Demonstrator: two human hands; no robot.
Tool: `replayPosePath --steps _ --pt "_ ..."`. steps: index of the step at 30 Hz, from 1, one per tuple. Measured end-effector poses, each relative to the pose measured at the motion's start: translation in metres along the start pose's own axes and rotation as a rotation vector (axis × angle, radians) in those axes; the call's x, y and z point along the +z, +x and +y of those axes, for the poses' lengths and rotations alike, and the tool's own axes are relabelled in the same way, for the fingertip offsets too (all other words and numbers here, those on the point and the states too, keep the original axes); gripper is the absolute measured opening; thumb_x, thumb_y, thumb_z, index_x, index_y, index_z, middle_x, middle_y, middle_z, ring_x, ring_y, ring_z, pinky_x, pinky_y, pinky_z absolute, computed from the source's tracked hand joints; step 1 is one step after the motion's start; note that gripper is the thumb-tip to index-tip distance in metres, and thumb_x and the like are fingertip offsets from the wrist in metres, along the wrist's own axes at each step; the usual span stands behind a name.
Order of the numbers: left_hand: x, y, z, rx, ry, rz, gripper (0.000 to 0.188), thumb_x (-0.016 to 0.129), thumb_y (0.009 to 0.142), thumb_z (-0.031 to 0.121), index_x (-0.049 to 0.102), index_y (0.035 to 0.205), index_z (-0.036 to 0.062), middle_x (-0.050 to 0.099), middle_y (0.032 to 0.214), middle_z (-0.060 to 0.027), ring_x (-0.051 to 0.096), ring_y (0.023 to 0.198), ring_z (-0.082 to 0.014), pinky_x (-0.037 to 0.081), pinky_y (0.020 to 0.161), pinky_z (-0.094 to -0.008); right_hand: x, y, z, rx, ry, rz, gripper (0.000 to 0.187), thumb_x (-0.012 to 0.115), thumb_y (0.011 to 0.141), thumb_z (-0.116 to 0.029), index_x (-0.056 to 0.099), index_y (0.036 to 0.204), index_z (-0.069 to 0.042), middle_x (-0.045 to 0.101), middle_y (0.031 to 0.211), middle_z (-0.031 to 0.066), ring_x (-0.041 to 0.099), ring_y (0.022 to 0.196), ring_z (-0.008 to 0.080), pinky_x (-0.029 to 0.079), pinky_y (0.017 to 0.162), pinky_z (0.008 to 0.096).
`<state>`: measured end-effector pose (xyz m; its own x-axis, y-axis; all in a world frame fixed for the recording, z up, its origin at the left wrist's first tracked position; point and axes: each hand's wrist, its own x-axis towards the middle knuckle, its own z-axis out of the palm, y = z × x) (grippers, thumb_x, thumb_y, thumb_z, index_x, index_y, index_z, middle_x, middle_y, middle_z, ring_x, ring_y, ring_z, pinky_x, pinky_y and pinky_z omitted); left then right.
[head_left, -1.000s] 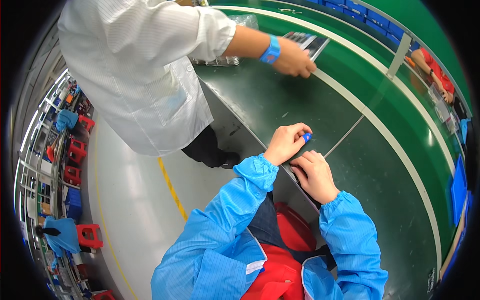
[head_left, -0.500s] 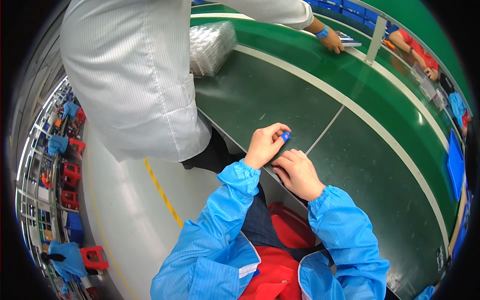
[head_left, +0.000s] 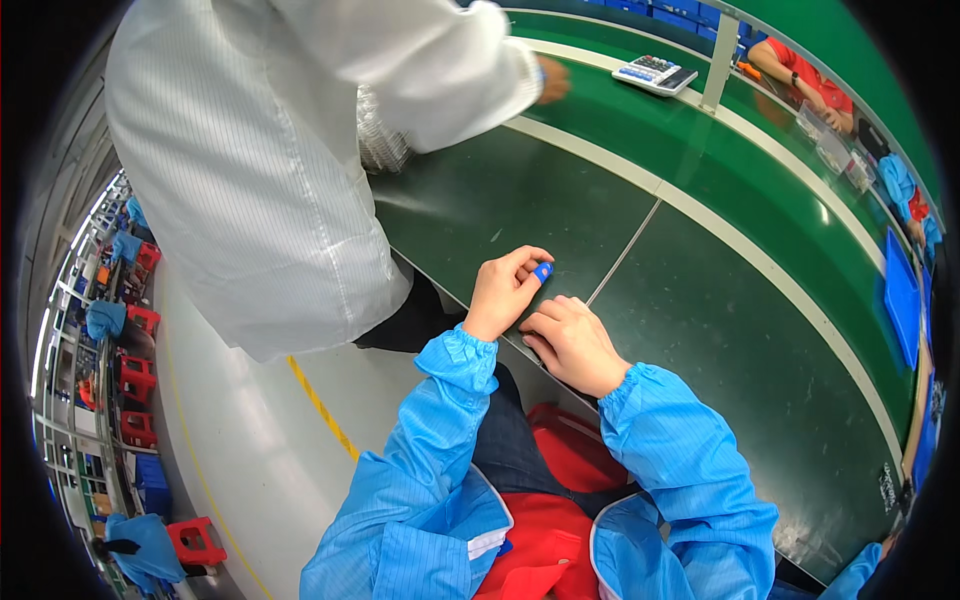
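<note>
My left hand (head_left: 505,290) is loosely closed above the edge of the dark green worktop (head_left: 720,330); a blue cover (head_left: 543,272) wraps one digit. Beside it, my right hand (head_left: 572,343) rests at the worktop edge, its fingers bent and pressed together. I see nothing held in either hand, though the palms are hidden. Both arms wear light blue sleeves with elastic cuffs. Beyond the hands, a white and grey calculator (head_left: 655,74) lies on the pale rail of the green conveyor. No hand touches it.
A person in a white striped coat (head_left: 240,180) stands close on my left, one arm over the worktop. Behind that arm is a stack of clear plastic trays (head_left: 380,135). A metal post (head_left: 720,62) rises beyond the calculator. A blue tray (head_left: 900,300) leans at the right.
The person in white has let go of the calculator and drawn the arm back leftward, blurred by motion. My hands keep the same pose; the view has shifted slightly.
</note>
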<state>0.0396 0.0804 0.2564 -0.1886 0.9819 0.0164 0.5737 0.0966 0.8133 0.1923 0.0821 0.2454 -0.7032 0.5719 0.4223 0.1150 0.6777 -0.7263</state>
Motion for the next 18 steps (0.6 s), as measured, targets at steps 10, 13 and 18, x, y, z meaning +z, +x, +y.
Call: replayPosePath --steps 10,13,18 --pt "0.0024 -0.0009 -0.0045 0.017 -0.048 0.012 0.016 0.061 0.079 0.002 0.064 0.094 0.0025 0.062 0.067 -0.0062 0.054 0.053 -0.0093 0.044 0.05 -0.0243 0.0002 -0.0013 -0.0001 0.015 -0.004 -0.01 0.01 0.065 0.074 -0.008 0.062 0.083 -0.005 0.056 0.078 0.0073 0.052 0.075 0.0243 0.04 0.068 0.0358" --pt "0.0008 -0.0025 -0.0033 -0.007 -0.03 0.009 0.015 0.062 0.079 0.004 0.063 0.094 0.0023 0.062 0.067 -0.0065 0.055 0.053 -0.0092 0.044 0.05 -0.0244 0.0011 -0.0013 -0.0012 0.017 -0.001 -0.014 0.01 0.065 0.074 -0.008 0.062 0.083 -0.005 0.056 0.078 0.0072 0.052 0.075 0.0244 0.04 0.068 0.0358" --pt "0.002 -0.0088 -0.006 0.081 -0.088 0.013 0.013 0.064 0.08 0.007 0.063 0.091 -0.0001 0.062 0.067 -0.0069 0.053 0.053 -0.0078 0.044 0.049 -0.0237 0.002 -0.0032 -0.0004 0.005 0.001 -0.014 0.01 0.065 0.074 -0.008 0.062 0.083 -0.005 0.057 0.079 0.0072 0.052 0.075 0.0245 0.04 0.068 0.0357"
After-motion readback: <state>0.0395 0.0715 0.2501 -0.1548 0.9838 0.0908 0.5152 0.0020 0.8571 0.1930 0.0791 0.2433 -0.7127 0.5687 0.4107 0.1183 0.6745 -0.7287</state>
